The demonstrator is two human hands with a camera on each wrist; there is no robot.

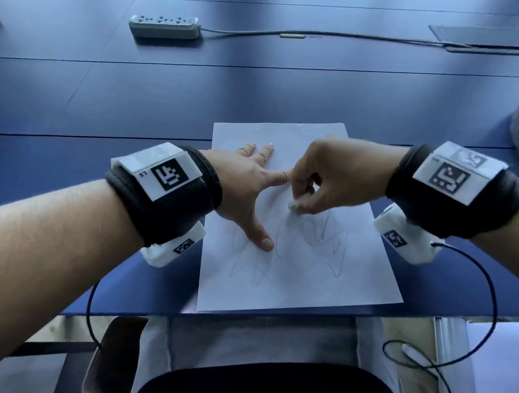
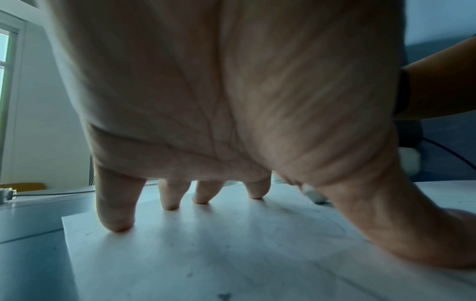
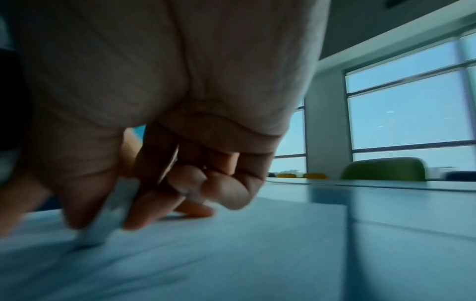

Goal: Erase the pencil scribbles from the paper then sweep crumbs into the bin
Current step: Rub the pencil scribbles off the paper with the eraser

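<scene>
Your left hand (image 1: 247, 182) lies spread flat, fingers straight, pinning the white paper sheet (image 1: 291, 281) to the blue bench (image 1: 134, 95) so it can't skid, while your right hand (image 1: 326, 177) pinches the small white eraser (image 1: 293, 206) onto the grey pencil scribbles (image 1: 314, 236) just beside your left thumb.

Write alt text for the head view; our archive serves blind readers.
A right hand pinches a white eraser against pencil scribbles on a sheet of paper, while the left hand presses flat, fingers spread, steadying it. The paper lies on a blue table; a power strip sits beyond.
</scene>
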